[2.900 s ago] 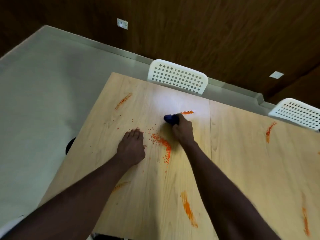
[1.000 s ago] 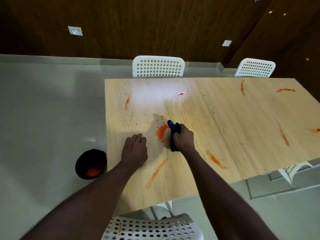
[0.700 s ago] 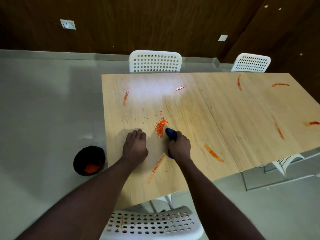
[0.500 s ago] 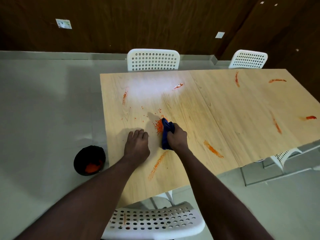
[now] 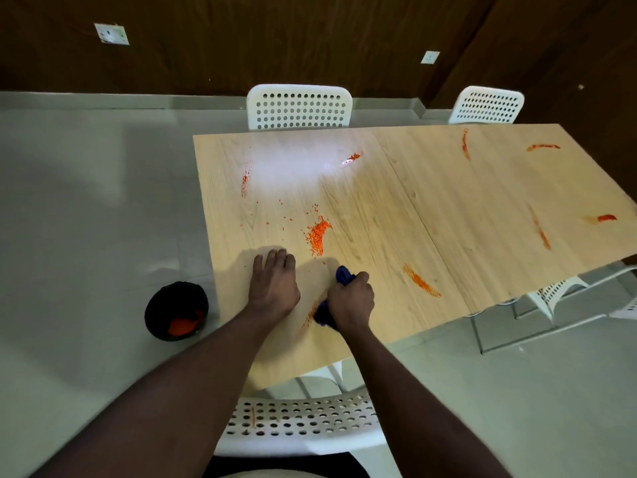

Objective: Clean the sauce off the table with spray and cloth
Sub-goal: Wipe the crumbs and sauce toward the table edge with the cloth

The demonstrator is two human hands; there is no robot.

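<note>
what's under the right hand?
A blue cloth, gripped by the right hand, on the table. An orange sauce streak shows at the cloth's left edge; any sauce beneath is hidden.

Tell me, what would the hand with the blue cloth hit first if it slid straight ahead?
Probably the heap of sauce crumbs. The right hand, gripping the cloth, points slightly left up the table, and only bare wood seems to lie between them.

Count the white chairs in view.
4: far middle chair; far right chair; near chair, closest to the camera; side chair, partly under the table at its right end. More may hide there.
</note>
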